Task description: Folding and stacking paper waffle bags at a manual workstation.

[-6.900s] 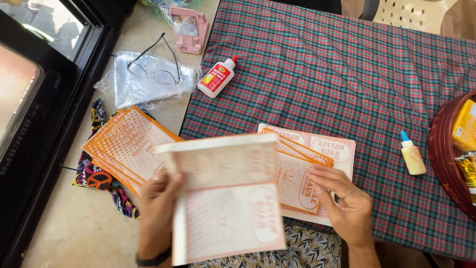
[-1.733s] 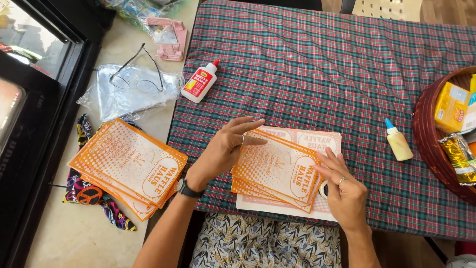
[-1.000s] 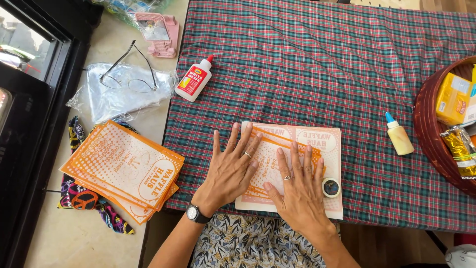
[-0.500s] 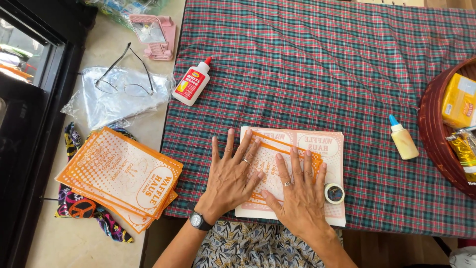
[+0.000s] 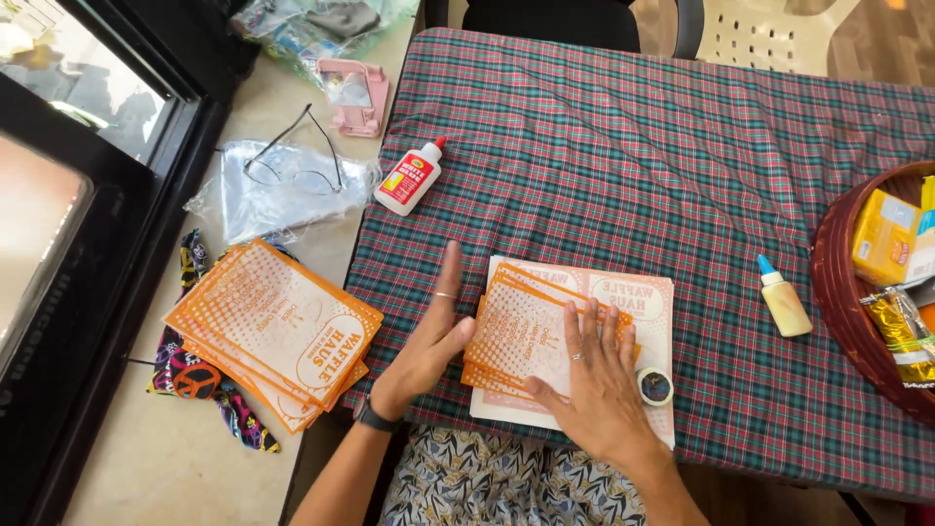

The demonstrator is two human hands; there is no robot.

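Head view looks straight down on my two bare hands at the near edge of a plaid-covered table. My right hand lies flat, fingers spread and unclenched, pressing down on a small stack of orange printed paper bags. It grips nothing, only rests on top. My left hand stands on its edge against the stack's left side, fingers straight and pointing away from me, thumb reaching toward the bags; it is open too, touching the edge rather than holding it.

That stack sits on a paler sheet of the same kind, near the table's front edge, directly ahead of me. Its long axis runs roughly left to right, tilted a little so the right end sits farther from me, and the bags are slightly fanned, corners not matched.

A small round black and white cap lies just beside my right hand. A slim glue bottle with a blue tip lies to the right, tip pointing away. A white glue bottle with a red cap lies farther off to the left. A second orange stack rests on the counter to my left, well apart from the first, with spectacles on a clear bag beyond it. A dark red basket holds packets at far right
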